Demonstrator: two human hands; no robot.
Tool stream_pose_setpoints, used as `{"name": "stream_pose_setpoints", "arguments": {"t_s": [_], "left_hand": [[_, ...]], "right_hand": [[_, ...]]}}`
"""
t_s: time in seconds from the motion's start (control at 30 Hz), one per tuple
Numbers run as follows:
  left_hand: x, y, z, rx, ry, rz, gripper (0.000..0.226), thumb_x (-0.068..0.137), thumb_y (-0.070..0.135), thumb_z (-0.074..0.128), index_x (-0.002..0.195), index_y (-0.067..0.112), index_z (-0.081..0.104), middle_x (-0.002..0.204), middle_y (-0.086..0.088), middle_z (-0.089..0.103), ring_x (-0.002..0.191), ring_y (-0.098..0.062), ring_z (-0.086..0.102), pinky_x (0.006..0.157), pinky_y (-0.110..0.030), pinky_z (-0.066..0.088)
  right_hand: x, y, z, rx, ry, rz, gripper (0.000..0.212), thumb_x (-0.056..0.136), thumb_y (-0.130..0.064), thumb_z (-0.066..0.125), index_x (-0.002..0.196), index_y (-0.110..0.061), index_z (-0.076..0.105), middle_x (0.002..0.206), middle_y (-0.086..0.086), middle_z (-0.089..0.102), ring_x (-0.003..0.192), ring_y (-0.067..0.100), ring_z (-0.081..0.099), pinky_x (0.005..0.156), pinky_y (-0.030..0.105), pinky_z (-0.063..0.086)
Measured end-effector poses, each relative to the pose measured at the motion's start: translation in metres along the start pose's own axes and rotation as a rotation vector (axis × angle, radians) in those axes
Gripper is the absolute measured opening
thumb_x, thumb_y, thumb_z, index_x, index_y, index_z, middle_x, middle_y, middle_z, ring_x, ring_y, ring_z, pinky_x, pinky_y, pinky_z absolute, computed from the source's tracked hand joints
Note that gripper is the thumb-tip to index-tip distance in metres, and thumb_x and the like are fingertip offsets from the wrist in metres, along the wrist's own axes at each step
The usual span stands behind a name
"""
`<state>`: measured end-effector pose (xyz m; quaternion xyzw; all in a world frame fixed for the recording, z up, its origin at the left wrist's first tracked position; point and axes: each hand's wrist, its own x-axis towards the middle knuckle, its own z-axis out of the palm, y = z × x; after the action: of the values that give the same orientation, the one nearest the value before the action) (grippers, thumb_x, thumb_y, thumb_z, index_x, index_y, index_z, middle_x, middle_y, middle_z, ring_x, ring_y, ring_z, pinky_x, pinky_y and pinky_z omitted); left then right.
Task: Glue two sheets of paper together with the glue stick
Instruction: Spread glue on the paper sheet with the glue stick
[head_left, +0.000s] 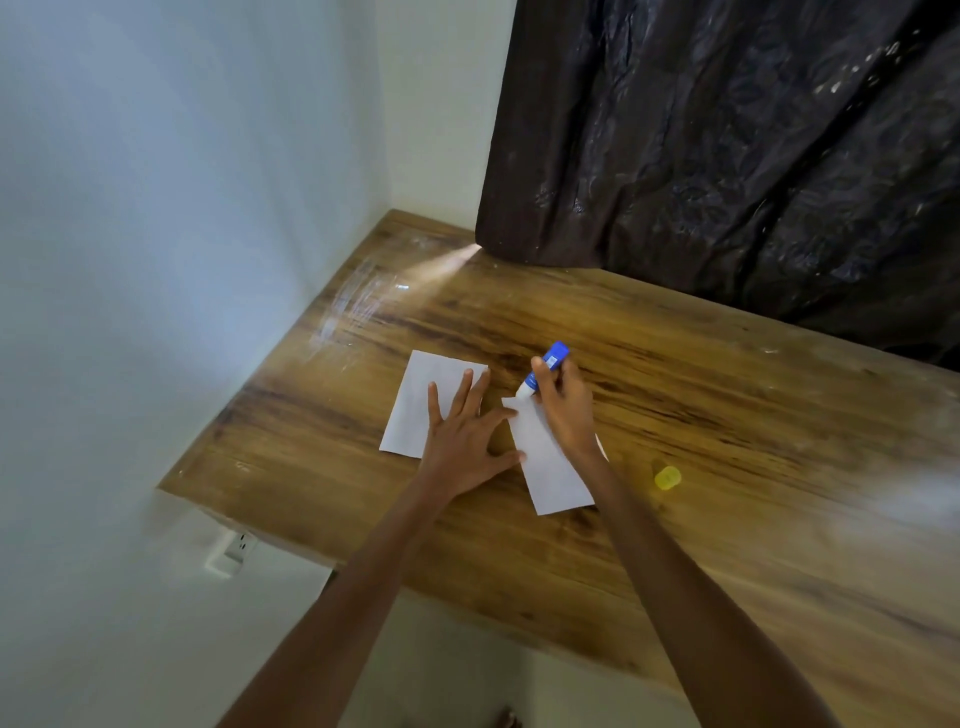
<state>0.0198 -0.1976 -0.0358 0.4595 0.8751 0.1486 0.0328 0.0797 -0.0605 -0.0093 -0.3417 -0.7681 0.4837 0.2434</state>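
The blue glue stick (543, 371) is gripped in the curled fingers of the right hand (563, 410), its white tip touching the far end of the right paper sheet (550, 467), near the middle of the wooden tabletop (727, 415). The left hand (462, 436) is laid flat with fingers spread — some on the left paper sheet (415, 405), the thumb on the right one.

The paper should be held still while glue is rubbed gently, right out to the edges.

The yellow cap (667, 478) lies off to the right. A label is seen on the stick — too small to be read.
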Motion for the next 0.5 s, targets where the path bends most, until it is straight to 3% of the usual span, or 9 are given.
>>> {"name": "stream_pose_setpoints", "arguments": {"t_s": [0.3,0.5], "left_hand": [[0.0024,0.0005,0.0007,0.014,0.018,-0.014,0.063,0.076,0.071,0.050,0.130,0.040,0.048,0.160,-0.002,0.004,0.146,-0.022,-0.007,0.105,-0.052,-0.025],[0.0004,0.0021,0.0000,-0.004,0.044,-0.026,0.059,0.075,0.071,0.050,0.126,0.040,0.052,0.159,-0.001,0.006,0.147,-0.021,-0.005,0.106,-0.051,-0.025]], "right_hand": [[0.0061,-0.0043,0.0056,-0.227,-0.071,-0.072,0.039,0.095,-0.039,0.047,0.116,-0.007,0.050,0.096,0.011,0.066,0.077,0.014,0.059,0.059,0.015,0.042],[0.0069,-0.0057,0.0071,-0.287,-0.097,-0.093,0.043,0.095,-0.040,0.047,0.123,-0.007,0.048,0.102,0.014,0.065,0.087,0.023,0.063,0.069,0.024,0.043]]}}
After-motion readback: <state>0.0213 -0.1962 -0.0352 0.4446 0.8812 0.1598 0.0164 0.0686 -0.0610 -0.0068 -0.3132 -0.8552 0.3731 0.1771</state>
